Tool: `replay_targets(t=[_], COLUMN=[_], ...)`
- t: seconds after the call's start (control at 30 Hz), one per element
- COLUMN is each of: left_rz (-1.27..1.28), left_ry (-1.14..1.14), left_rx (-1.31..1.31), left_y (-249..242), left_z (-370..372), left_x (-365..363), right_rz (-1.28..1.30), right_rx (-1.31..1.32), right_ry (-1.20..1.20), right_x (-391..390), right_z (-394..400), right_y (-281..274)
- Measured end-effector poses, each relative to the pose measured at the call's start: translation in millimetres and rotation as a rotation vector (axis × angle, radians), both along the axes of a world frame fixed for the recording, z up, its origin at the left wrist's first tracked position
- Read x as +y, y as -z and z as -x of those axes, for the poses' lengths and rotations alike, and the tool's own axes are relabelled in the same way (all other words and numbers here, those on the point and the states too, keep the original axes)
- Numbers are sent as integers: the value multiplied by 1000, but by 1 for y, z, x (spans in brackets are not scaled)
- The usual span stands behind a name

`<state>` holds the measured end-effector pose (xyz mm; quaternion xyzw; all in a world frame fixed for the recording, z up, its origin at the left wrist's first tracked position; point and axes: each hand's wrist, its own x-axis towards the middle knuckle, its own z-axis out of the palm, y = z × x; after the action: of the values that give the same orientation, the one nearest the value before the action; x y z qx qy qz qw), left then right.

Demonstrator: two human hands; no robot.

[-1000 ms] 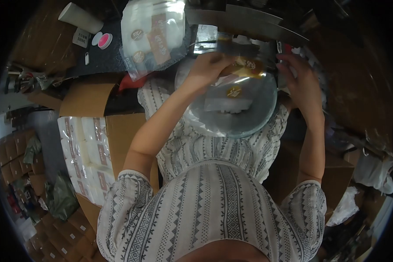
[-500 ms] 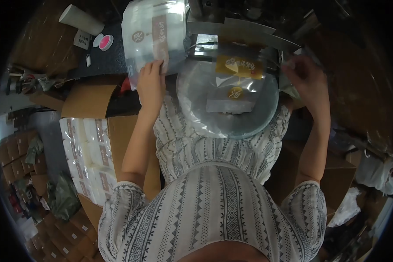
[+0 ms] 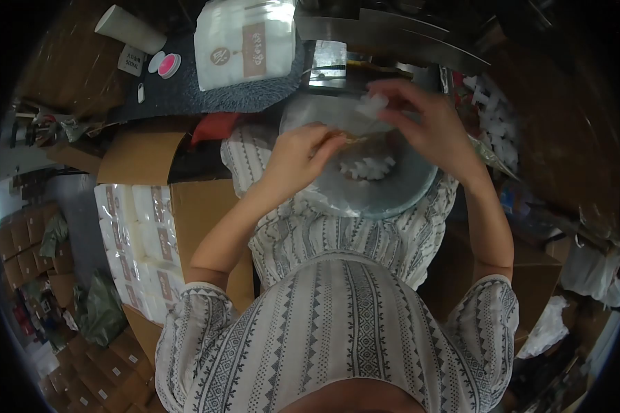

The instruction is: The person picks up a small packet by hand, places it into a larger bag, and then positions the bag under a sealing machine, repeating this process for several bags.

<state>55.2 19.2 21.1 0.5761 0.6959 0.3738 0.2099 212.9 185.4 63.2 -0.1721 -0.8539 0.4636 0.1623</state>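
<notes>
My left hand (image 3: 303,157) pinches a clear plastic bag with gold print (image 3: 355,140), seen edge-on and partly hidden by my fingers. My right hand (image 3: 427,124) holds a small whitish translucent plastic piece (image 3: 372,104) between its fingertips, just above and right of the bag; blur hides its exact shape. Both hands are over a round, plastic-covered basin (image 3: 310,182) on my lap. Several white plastic pieces (image 3: 367,168) lie in the basin below the hands. A wrapped white pack with a brown label (image 3: 244,48) rests on the bench, apart from my left hand.
A carton (image 3: 207,227) holding wrapped white packs (image 3: 139,241) stands at my left. On the bench are a white cup (image 3: 127,29) and a pink-filled round pot (image 3: 168,65). More white plastic pieces (image 3: 492,117) lie at the right. A metal bar (image 3: 399,38) crosses the far side.
My left hand has left the wrapped pack and taken hold of the gold-printed bag, which lay flat over the basin. My right hand has moved left over the basin with the whitish piece.
</notes>
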Motion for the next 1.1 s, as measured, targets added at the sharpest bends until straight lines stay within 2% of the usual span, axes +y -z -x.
replay_targets(t=[0.03,0.1,0.17,0.2,0.23,0.3,0.37,0.43,0.5,0.57,0.63,0.67,0.73,0.77,0.83,0.97,1.03,1.07,1.1], left_rz=[-2,322,286,251,253,229,225,226,297,205,-45,-47,-226,-227,-157,-77,-75,-71,-84], left_ry=[1,-127,-149,-173,-170,-244,-221,-200,-43,-204,-480,-482,-451,-450,-502,-531,-496,-493,-402], left_rx=[-1,-774,-855,-935,-938,-1080,-1080,-1077,-748,-403,447,449,1059,1060,845,820,817,816,842], left_y=[-4,-15,9,17,17,14,15,8,-17,4,5,19,64,71,76,74,70,67,64], left_z=[-4,-9,0,3,2,1,2,8,39,110,154,173,197,192,174,159,137,116,91], left_x=[10,33,57,65,70,77,75,67,53,60,68,73,78,74,65,43,24,13,2], right_rz=[58,15,-25,-76,-126,-146,-162,-705,-701,-690,-546,-547,-656,-655,-441,-418,-405,-402,-218], right_rx=[12,30,47,-43,-134,-162,-189,-516,-605,-702,-754,-750,-456,-456,-299,-276,-360,-364,-250], right_ry=[123,182,244,248,251,312,369,625,630,627,555,556,498,500,475,484,656,657,668], right_x=[4,13,19,20,20,20,29,42,53,61,71,74,81,82,83,79,64,60,57], right_z=[-4,-14,-27,-35,-44,-60,-73,-90,-107,-113,-109,-110,-112,-109,-98,-88,-85,-85,-85], right_y=[4,4,0,-6,-11,-15,-11,5,21,27,32,37,50,51,51,43,21,15,9])
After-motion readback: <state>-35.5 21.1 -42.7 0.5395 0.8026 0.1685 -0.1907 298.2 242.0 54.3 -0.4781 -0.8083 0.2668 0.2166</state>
